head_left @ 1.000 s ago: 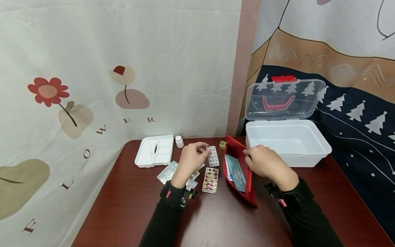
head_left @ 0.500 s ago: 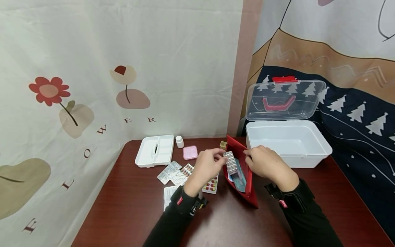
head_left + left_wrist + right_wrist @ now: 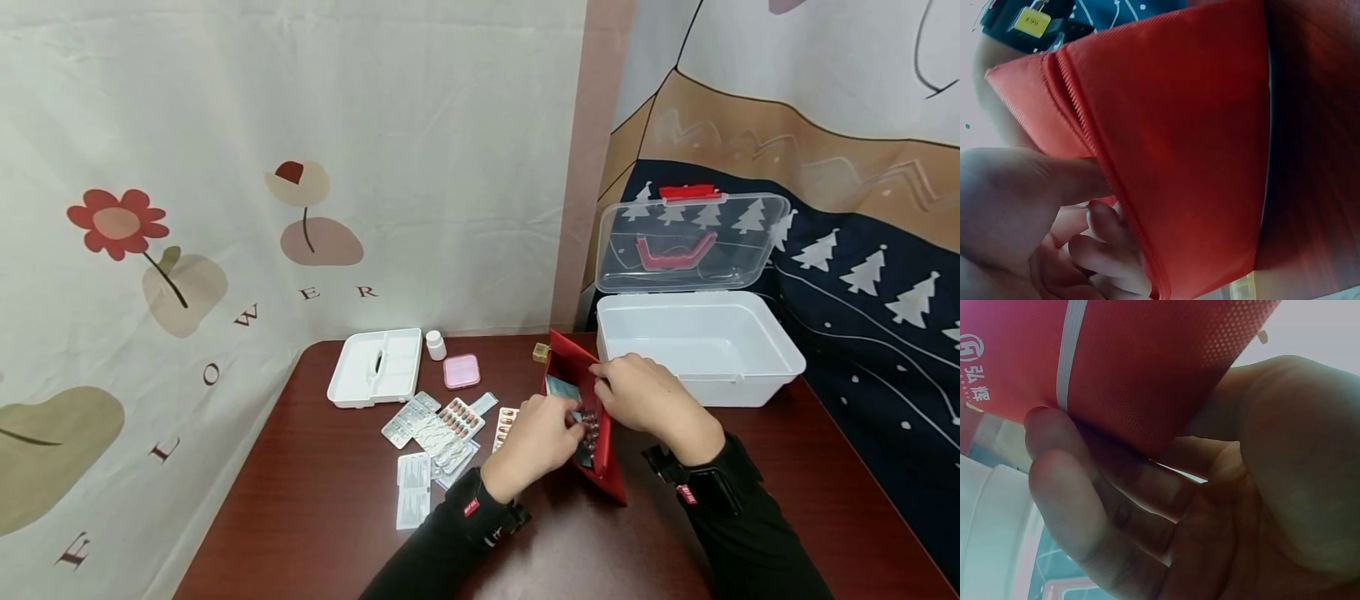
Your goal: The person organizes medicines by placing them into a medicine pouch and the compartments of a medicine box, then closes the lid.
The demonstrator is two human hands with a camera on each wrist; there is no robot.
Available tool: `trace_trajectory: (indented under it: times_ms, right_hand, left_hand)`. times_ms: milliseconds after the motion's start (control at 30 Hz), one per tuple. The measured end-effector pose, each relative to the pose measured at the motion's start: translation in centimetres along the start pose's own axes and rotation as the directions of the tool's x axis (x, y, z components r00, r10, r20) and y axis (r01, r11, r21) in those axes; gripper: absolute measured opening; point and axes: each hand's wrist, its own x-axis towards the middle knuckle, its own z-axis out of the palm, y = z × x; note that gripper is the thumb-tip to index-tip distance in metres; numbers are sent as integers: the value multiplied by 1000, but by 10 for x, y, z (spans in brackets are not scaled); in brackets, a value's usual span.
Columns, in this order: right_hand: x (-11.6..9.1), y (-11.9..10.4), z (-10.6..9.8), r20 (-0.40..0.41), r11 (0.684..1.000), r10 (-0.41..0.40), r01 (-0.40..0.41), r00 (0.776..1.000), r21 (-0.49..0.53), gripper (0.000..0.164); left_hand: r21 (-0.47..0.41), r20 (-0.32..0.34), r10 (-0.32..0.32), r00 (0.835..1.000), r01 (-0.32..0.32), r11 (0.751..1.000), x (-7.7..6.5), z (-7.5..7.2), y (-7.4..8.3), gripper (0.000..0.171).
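Clock directions, head view, taken from the red pouch standing open on the table. The right hand pinches its 1 o'clock rim; the left hand has curled fingers within the mouth at a blister pack, pinch hidden. Should the right grip slacken, the zipped edges could snag the pack. The white box crowds 2 o'clock; bare tabletop lies at 6.

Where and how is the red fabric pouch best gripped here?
Probably by the upper edge of its right wall, from the right, where the right hand holds it. The red fabric pouch gapes upward, leaving that rim exposed for a pinch, and the mouth free for the left hand reaching in.
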Motion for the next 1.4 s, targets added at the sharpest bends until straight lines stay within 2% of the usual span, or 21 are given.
trace_trajectory:
  times_ms: [100, 200, 333, 467, 700, 833, 967, 1100, 1400]
  right_hand:
    - [0, 0, 0, -4, 1000, -1, 1, 1000, 5, 35]
    - [0, -1, -1, -6, 1000, -1, 1, 1000, 7, 34]
    - [0, -1, -1, -4, 1000, -3, 3, 1000, 5, 35]
    - [0, -1, -1, 5, 1000, 0, 0, 1000, 8, 35]
    - [1, 0, -1, 20, 1000, 9, -9, 1000, 13, 36]
    - [0, 1, -1, 27, 1000, 13, -13, 1000, 12, 37]
    - [-1, 0, -1, 22, 1000, 9, -9, 1000, 12, 36]
    - [-1, 0, -1, 23, 1000, 15, -16, 1000, 23, 37]
    - [0, 1, -2, 22, 1000, 12, -13, 1000, 21, 37]
  left_hand:
    - [23, 11, 37, 999, -37, 999, -1, 4, 1, 14]
    - [28, 15, 45, 999, -46, 999, -1, 5, 0, 16]
    - [0, 4, 2, 1000, -2, 1000, 1, 0, -2, 23]
    - [-64, -16, -53, 998, 52, 997, 2, -12, -7, 24]
    - [-92, -91, -56, 994, 48, 995, 6, -34, -32, 16]
    - [-67, -95, -94, 991, 88, 994, 7, -45, -51, 14]
    - [-21, -71, -132, 989, 131, 991, 6, -54, -66, 14]
    - [19, -23, -153, 988, 153, 988, 6, -60, -74, 20]
    - [123, 121, -182, 976, 167, 978, 6, -52, -87, 30]
